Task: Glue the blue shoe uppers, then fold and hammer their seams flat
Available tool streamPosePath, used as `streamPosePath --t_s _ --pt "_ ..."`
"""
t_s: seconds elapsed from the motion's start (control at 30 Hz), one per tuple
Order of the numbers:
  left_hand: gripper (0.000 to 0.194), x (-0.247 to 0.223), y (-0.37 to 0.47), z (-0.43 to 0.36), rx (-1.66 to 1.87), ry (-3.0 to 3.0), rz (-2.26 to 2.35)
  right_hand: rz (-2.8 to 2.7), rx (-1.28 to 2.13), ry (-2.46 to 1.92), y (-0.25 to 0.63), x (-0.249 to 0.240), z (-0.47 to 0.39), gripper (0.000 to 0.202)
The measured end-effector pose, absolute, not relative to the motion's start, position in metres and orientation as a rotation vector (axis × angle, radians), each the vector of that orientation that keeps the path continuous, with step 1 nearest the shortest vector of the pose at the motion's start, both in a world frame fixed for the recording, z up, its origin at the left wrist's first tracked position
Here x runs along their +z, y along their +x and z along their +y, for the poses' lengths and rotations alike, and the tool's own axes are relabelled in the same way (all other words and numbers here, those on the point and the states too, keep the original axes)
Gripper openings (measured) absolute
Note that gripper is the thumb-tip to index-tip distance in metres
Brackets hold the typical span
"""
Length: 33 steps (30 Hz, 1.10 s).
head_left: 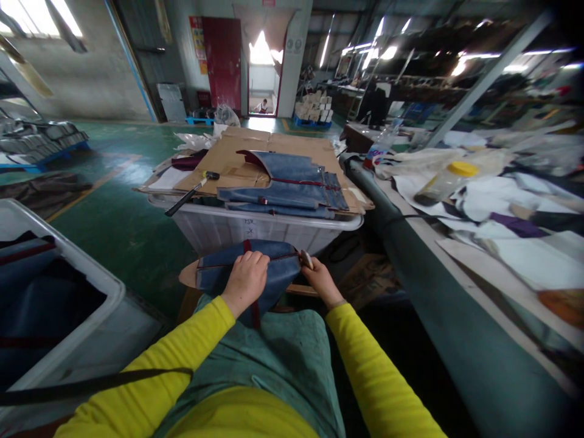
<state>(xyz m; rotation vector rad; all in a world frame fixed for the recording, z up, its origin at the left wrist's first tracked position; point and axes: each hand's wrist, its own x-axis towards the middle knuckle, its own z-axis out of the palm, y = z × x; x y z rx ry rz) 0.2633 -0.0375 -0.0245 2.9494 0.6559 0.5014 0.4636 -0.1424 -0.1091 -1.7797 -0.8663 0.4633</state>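
A blue leather-like piece [278, 277] with dark red strips lies across my lap, stretched over a board whose tan wooden end [188, 275] sticks out at the left. My left hand [249, 277] rests on top of it, fingers together and curled down, gripping the piece near its middle. At the piece's right end, my right hand [320, 281] is closed around a small tool with a pale, rounded part [307, 260]. The tool's exact kind is hard to make out, and its working end is partly hidden against the piece.
Ahead, cardboard [292, 143] covers a white bin [269, 228], with stacked blue pieces [292, 179] and a black-handled hammer [191, 193] on it. A second bin [116, 286] of blue pieces stands left. The right-hand bench [410, 267] holds scraps and a yellow-lidded jar [447, 182].
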Motion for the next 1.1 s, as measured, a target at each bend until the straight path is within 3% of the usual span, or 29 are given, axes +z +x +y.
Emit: streamPosePath --t_s 0.33,0.8,0.93,1.1 --pt "0.006 -0.028 0.277 -0.038 0.480 3.010 0.710 -0.826 0.471 -1.758 0.457 -0.114 -0.149 0.043" --pt "0.027 -0.039 0.317 -0.058 0.464 3.012 0.437 -0.882 0.553 -1.723 0.449 -0.111 -0.156 0.049" --pt "0.036 -0.042 0.319 -0.057 0.474 3.036 0.384 -1.005 0.431 -1.800 0.449 -0.103 -0.162 0.046" --pt "0.032 -0.042 0.318 -0.052 0.460 3.025 0.393 -1.122 0.141 -2.091 0.445 -0.082 -0.167 0.057"
